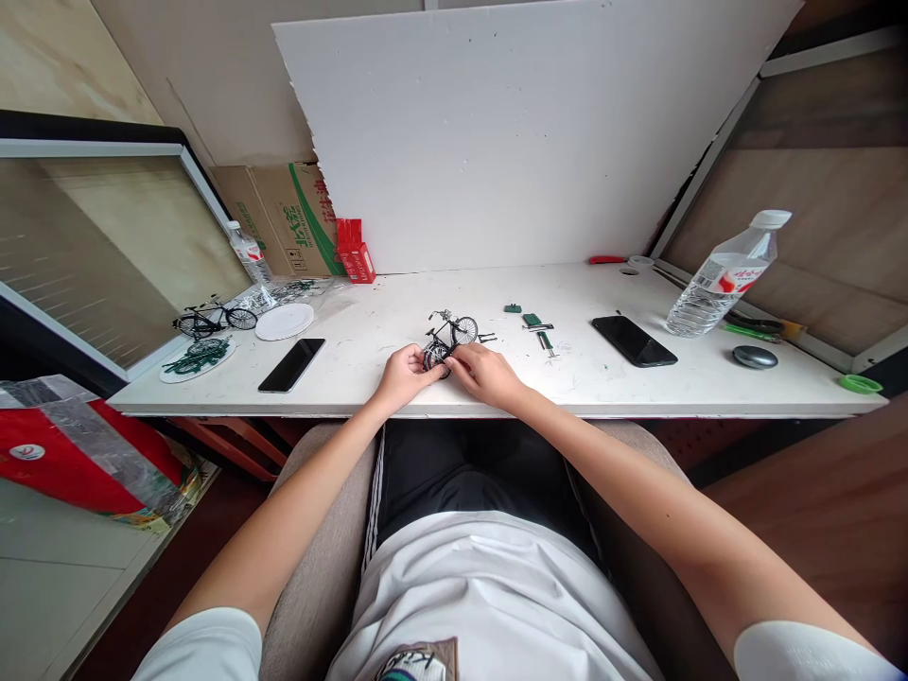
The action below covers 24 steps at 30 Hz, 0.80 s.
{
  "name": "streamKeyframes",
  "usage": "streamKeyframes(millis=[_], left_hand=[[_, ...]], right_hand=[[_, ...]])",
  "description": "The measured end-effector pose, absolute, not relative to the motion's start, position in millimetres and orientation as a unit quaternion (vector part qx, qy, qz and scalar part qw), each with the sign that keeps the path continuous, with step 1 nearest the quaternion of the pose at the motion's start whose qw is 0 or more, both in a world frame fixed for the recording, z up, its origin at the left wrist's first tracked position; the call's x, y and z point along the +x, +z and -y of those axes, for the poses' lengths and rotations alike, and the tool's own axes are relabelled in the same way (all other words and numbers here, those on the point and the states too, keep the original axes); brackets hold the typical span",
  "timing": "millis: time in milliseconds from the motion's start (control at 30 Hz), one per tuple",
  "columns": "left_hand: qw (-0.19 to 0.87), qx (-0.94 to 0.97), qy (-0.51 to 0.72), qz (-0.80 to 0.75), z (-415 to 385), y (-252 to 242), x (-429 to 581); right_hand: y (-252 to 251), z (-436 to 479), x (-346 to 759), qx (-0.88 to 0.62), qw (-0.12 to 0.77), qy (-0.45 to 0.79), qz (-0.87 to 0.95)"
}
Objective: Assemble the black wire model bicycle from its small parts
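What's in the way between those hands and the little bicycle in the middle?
Nothing visible. The left hand and right hand are right at the little bicycle's near wheel, fingers against it. The loose green pieces lie off to the right, not between.

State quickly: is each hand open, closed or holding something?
Left hand: closed, holding the small bicycle.
Right hand: curled against the bicycle; grip cannot be told.
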<state>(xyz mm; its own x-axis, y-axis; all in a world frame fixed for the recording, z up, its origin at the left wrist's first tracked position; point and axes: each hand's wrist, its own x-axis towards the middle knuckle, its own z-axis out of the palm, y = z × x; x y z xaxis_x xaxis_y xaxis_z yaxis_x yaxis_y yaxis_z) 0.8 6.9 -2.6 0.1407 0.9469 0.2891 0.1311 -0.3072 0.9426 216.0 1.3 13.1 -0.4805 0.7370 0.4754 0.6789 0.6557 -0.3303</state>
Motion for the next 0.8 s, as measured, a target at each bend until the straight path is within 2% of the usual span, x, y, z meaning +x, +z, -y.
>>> streamKeyframes(millis=[200,400,800], left_hand=[[0.382,0.668,0.487,-0.412,-4.5,-1.2,-1.2],[0.430,0.649,0.483,-0.401,-5.6,-2.0,-2.7],[0.448,0.641,0.481,-0.396,-9.9,-7.8,-5.1]], right_hand=[[10.2,-2.2,216.3,-0.423,0.314,0.024,0.850],[9.4,-2.0,216.2,-0.417,0.326,0.014,0.848],[9.5,-3.9,216.9,-0.397,0.336,0.036,0.853]])
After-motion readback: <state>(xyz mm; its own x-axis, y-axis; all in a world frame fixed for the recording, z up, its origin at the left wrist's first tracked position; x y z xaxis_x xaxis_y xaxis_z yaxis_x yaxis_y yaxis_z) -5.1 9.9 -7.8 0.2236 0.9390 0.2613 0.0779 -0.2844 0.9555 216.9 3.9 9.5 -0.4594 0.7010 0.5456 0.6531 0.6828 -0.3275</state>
